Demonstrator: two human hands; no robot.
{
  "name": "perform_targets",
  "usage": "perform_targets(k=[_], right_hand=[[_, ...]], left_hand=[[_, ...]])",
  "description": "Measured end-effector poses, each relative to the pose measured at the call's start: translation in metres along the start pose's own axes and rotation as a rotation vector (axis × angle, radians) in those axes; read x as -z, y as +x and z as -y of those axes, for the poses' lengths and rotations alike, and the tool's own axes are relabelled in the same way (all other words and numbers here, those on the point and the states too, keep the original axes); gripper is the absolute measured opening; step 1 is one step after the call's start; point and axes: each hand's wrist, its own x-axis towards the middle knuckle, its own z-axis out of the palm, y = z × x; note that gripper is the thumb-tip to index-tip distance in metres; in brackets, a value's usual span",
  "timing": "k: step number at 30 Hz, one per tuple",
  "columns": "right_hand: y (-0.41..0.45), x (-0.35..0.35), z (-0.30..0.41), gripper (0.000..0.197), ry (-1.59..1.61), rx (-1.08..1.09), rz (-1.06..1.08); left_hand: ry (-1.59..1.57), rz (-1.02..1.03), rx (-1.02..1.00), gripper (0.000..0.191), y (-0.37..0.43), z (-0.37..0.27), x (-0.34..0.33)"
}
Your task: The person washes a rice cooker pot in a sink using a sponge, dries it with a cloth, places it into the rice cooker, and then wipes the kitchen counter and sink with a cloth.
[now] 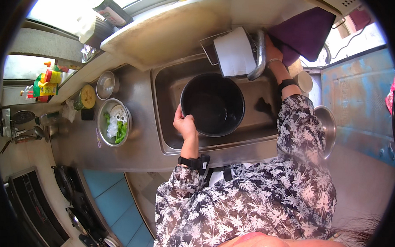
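Note:
My left hand [186, 126] grips the left side of a dark round pot [213, 106], thumb near its rim. The pot sits in the stainless steel sink [170, 131], and some liquid or wet shine shows at its bottom. My right hand [273, 50] reaches behind the metal faucet [262, 54], beside a hanging purple cloth [303, 35]. Its fingers are mostly hidden, so what they touch cannot be made out. Left of the faucet, a white cloth or pad [236, 53] hangs over a wire rack [209, 51].
On the steel counter at left stand a metal bowl [130, 134] holding green peppers and sliced lotus root, a smaller bowl [107, 84] and a cut gourd or melon [87, 97]. A large board [171, 29] leans behind the sink. Another metal bowl [328, 128] is by my right arm.

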Motion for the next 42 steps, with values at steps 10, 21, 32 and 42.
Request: perform_targets(k=[10, 21, 32, 42], right_hand=[[-0.01, -0.047, 0.015, 0.059, 0.088, -0.158, 0.132], [-0.198, -0.074, 0.102, 0.036, 0.235, 0.515, 0.436], [-0.132, -0.177, 0.128, 0.032, -0.577, 0.914, 0.297], [-0.18, -0.259, 0.107, 0.042, -0.655, 1.773, 0.452]], left_hand=[[0.013, 0.013, -0.048, 0.058, 0.001, 0.015, -0.003], [-0.047, 0.025, -0.039, 0.057, -0.002, 0.023, 0.007], [0.01, 0.08, -0.178, 0.056, -0.019, 0.03, -0.045], [-0.008, 0.152, -0.222, 0.053, -0.018, 0.024, -0.042]])
